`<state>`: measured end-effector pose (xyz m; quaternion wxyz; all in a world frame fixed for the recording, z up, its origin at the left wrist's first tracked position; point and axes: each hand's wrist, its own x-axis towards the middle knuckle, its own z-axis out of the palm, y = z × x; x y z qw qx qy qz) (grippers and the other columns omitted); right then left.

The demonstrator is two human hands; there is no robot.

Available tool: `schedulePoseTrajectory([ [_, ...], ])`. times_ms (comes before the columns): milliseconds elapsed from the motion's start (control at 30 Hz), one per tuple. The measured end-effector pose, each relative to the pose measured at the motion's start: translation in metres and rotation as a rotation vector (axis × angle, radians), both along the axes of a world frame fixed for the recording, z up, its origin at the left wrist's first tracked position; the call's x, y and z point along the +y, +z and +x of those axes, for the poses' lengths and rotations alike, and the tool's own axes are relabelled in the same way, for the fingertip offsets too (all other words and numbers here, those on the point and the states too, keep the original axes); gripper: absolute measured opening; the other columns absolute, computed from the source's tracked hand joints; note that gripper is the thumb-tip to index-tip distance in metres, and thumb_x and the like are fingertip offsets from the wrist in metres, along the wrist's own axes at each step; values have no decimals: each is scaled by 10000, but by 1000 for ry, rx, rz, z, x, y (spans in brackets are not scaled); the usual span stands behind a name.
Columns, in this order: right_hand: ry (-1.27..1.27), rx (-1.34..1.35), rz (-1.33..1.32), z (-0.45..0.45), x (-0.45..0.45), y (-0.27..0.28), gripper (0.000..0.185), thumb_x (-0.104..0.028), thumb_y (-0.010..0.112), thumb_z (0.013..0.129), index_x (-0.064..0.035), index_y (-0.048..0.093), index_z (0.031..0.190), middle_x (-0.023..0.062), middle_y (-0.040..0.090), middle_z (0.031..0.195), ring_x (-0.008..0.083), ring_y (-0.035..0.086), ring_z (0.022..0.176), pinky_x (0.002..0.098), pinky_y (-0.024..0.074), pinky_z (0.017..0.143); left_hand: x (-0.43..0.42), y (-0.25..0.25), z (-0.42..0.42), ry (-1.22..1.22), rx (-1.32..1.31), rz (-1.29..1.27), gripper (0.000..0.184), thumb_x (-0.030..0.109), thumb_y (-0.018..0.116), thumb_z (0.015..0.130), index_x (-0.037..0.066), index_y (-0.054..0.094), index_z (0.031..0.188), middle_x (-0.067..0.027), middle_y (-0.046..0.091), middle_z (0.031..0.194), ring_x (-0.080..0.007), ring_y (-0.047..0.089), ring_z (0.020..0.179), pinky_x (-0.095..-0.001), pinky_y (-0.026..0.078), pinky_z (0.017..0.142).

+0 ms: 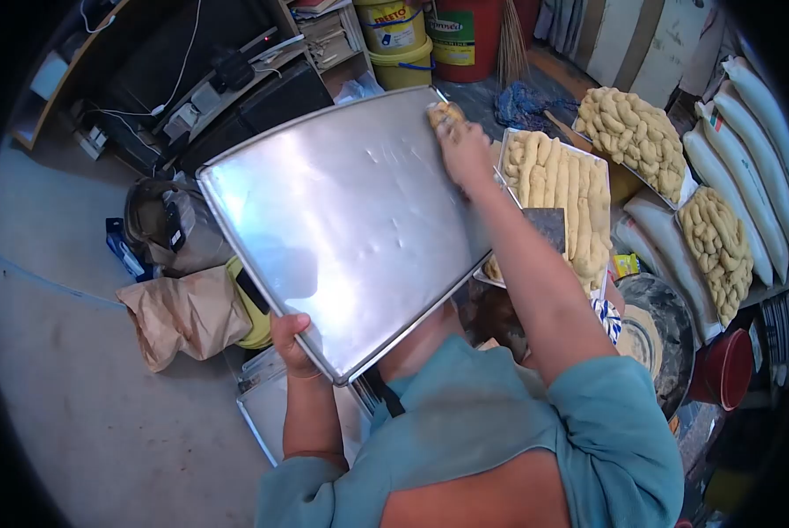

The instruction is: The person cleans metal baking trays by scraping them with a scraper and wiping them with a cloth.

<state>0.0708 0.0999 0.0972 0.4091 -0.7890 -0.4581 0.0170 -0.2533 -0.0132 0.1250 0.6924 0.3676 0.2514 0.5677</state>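
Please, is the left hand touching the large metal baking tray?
Touching: the head view shows the left hand gripping the large metal baking tray, thumb over its edge.

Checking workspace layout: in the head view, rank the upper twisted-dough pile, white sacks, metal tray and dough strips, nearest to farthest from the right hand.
From the right hand:
1. Metal tray: the hand is at its upper-right corner.
2. Dough strips: just right.
3. Upper twisted-dough pile: farther right.
4. White sacks: far right.
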Motion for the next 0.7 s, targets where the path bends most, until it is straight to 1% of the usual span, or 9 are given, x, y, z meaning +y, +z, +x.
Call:
schedulePoseTrajectory([
  [67,132,-65,161,-38,-22,-7,336,-347,495,907,-65,653,997,226,611,996,396,607,879,475,498,751,11,-5,14,13,5,-1,663,185,542,656,-77,425,1254,-189,556,1098,-299,580,1020,-369,483,905],
  [100,296,60,128,-72,-33,-20,304,-321,523,884,-61,674,923,228,610,961,373,609,903,479,492,756,18,-9,22,19,9,-7,652,183,537,664,-76,427,1252,-188,555,1100,-297,582,1020,-369,484,904],
  [167,683,-259,244,-136,-101,15,350,-292,633,787,-165,664,1113,161,604,1034,329,590,958,454,475,778,49,-53,16,-5,-25,-108,570,177,509,703,-71,465,1214,-170,571,1096,-289,592,996,-378,490,890],
  [200,690,-299,453,-152,-126,21,422,-267,647,773,-253,635,1195,119,584,1046,309,571,950,442,466,794,46,-45,23,3,-48,-116,567,216,501,720,-66,477,1211,-173,576,1101,-283,590,1008,-376,483,903],
  [300,663,-147,277,-120,-109,22,431,-205,598,788,-238,615,1218,163,576,1145,351,568,1025,445,458,860,37,-32,18,-49,-43,-60,591,251,502,725,-59,478,1228,-187,577,1133,-294,578,1061,-377,460,953],
  [333,537,-83,262,-98,-98,20,431,-227,618,790,-271,621,1218,147,571,1044,321,570,917,429,474,801,24,-14,18,-23,-98,-70,635,246,515,709,-56,450,1263,-197,571,1156,-322,570,1086,-400,462,960],
  [500,-21,27,246,38,-37,-25,340,-262,564,865,-159,649,1178,184,573,1104,364,557,991,438,461,856,10,-9,-23,-66,-170,-39,695,258,530,710,-53,396,1317,-200,544,1199,-339,565,1088,-429,478,937],
  [600,-52,-191,248,20,-41,-39,335,-271,580,855,-183,656,1169,167,576,1071,358,559,960,440,459,833,14,-14,-16,-65,-179,-36,686,267,531,720,-45,402,1317,-193,550,1191,-328,567,1088,-424,479,934],
  [700,437,-200,155,-60,-95,-12,414,-222,622,806,-224,626,1220,162,565,1122,351,542,995,434,446,854,34,-27,-4,-46,-222,-53,600,308,505,814,-24,426,1306,-186,564,1180,-315,569,1084,-416,484,925],
])
